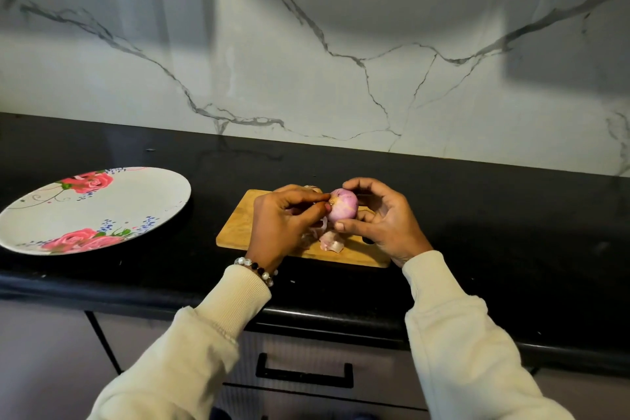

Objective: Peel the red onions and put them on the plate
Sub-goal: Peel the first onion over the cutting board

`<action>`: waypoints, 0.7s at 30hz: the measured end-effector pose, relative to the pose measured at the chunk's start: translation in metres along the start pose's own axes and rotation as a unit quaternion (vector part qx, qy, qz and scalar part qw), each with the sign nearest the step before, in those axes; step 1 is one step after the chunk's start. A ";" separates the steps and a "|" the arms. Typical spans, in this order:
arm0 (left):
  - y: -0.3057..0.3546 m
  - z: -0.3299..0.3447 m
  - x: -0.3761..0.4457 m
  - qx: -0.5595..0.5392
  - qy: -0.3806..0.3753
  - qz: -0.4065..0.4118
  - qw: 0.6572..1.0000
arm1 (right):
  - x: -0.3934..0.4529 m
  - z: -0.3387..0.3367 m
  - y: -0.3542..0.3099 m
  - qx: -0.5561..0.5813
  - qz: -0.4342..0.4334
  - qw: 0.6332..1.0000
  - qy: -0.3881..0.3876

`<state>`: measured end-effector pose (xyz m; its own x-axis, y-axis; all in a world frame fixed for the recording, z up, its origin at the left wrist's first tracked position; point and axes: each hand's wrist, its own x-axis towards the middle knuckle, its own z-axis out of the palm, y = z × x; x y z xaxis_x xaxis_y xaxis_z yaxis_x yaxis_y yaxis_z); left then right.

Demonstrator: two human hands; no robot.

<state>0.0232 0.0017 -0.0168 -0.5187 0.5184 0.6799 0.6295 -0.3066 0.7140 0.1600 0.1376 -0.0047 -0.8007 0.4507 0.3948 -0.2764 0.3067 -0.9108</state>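
Cream sleeves (218,317) reach over a black counter (477,215) as two hands work a red onion (342,207) above a wooden cutting board (238,228).

The right hand (381,218) cups the onion between curled fingers and thumb; the left hand (283,218) pinches at its end. Peelings (330,242) lie on the board. The floral plate (102,211) sits well apart at left.

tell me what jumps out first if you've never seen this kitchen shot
A red onion held between both hands above a wooden cutting board at centre, the left hand picking at its skin. To the left on the black counter sits a rose-patterned plate, no onions on it.
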 end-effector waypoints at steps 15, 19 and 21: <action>-0.003 0.001 -0.001 0.148 -0.004 0.141 0.979 | 0.000 0.003 0.003 -0.030 -0.003 1.000 0.007; -0.003 0.002 -0.001 0.176 -0.014 0.154 0.972 | 0.000 0.005 0.004 -0.029 -0.009 0.999 0.013; -0.003 0.002 0.000 0.188 -0.022 0.159 0.969 | 0.001 0.005 0.003 -0.035 -0.005 0.999 0.012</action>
<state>0.0228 0.0045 -0.0196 -0.2432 0.4822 0.8417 0.9241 -0.1484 0.3520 0.1559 0.1347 -0.0080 -0.7849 0.4669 0.4073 -0.2463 0.3681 -0.8966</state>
